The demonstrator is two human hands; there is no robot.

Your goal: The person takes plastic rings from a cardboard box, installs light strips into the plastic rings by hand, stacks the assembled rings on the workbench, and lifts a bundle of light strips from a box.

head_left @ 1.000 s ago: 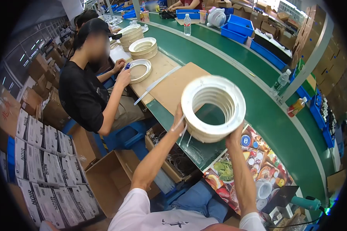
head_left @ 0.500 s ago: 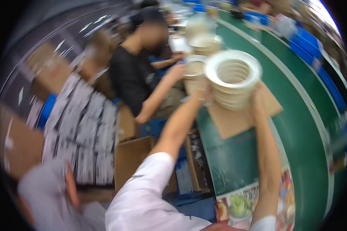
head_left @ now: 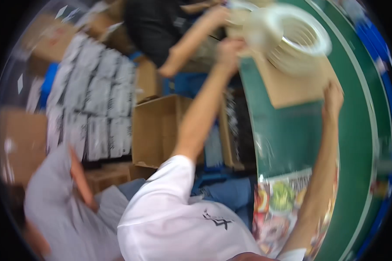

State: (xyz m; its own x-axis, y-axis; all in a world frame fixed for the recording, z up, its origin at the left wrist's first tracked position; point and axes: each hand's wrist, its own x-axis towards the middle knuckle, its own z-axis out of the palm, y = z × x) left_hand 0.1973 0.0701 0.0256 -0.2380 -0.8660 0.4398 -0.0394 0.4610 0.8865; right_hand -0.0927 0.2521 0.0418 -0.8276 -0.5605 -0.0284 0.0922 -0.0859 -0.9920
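A blurred stack of pale, glossy rings stands on a brown cardboard sheet on the green table. My right hand is closed at the sheet's near right corner, apart from the rings. My left hand reaches to the left of the stack, close to the sheet's left edge; motion smears its fingers, so its grip is unclear. Another pale ring stack is partly visible beyond my left hand, near a co-worker's forearm.
Below the sheet, a printed food sheet lies under clear plastic on the table. An open cardboard box is left of my left arm, with stacked white packages beyond. Another person in grey sits lower left. Green conveyor runs along the right.
The view has tilted downward, so the rings appear higher. My right hand has left the side of the ring stack for the cardboard's corner. My left hand has moved off the stack's side.
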